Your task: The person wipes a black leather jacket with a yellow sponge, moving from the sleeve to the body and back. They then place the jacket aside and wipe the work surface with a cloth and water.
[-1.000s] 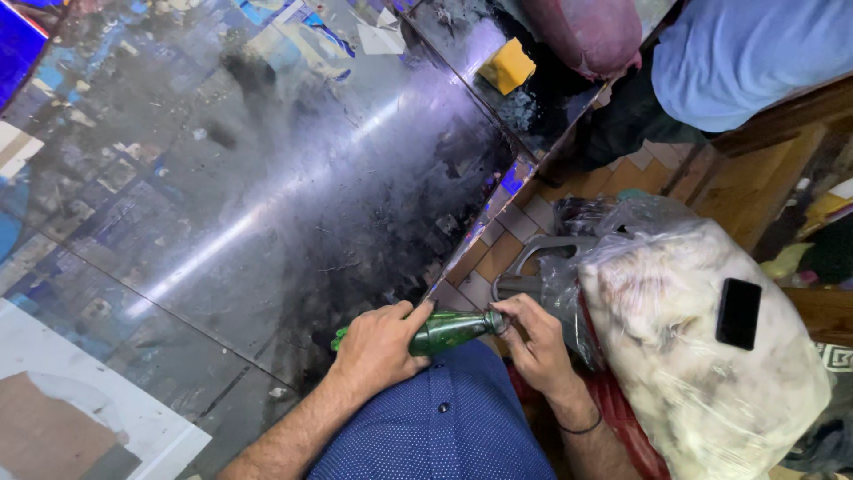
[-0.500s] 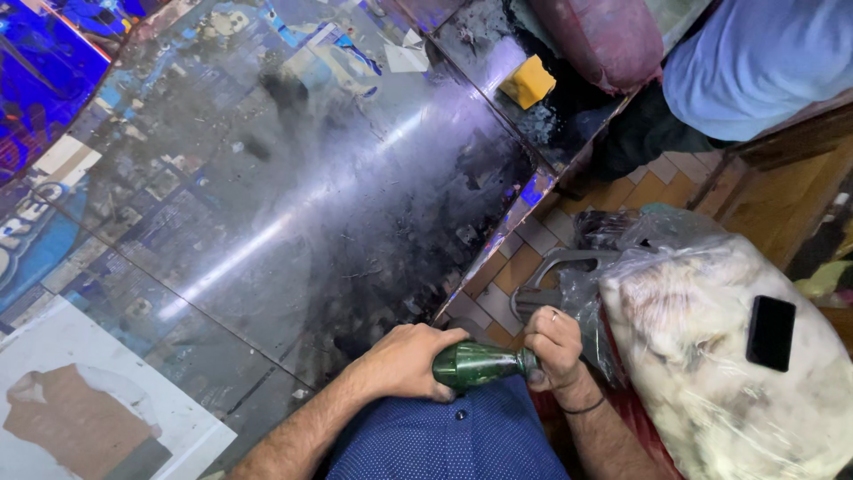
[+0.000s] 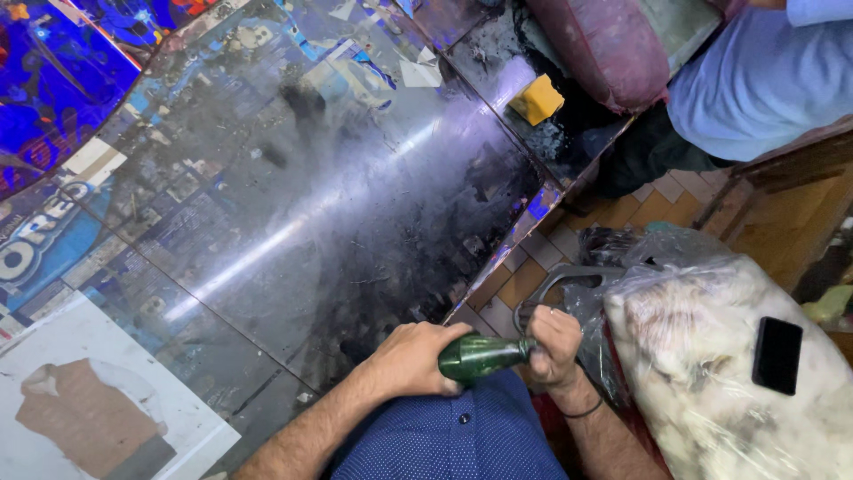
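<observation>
While the view is looking straight down, going near to far:
left hand (image 3: 410, 357): gripping the base end of a dark green bottle (image 3: 480, 356), fingers curled shut around it
right hand (image 3: 553, 345): closing tight over the bottle's neck end
bottle position: lying sideways between both hands, above the lap, just off the table edge
plastic bag (image 3: 711, 373): sitting right of the hands, black phone (image 3: 776, 355) resting on top
glass table (image 3: 293, 222): stretching ahead, smudged dark
yellow sponge (image 3: 536, 100): lying at the far edge
</observation>
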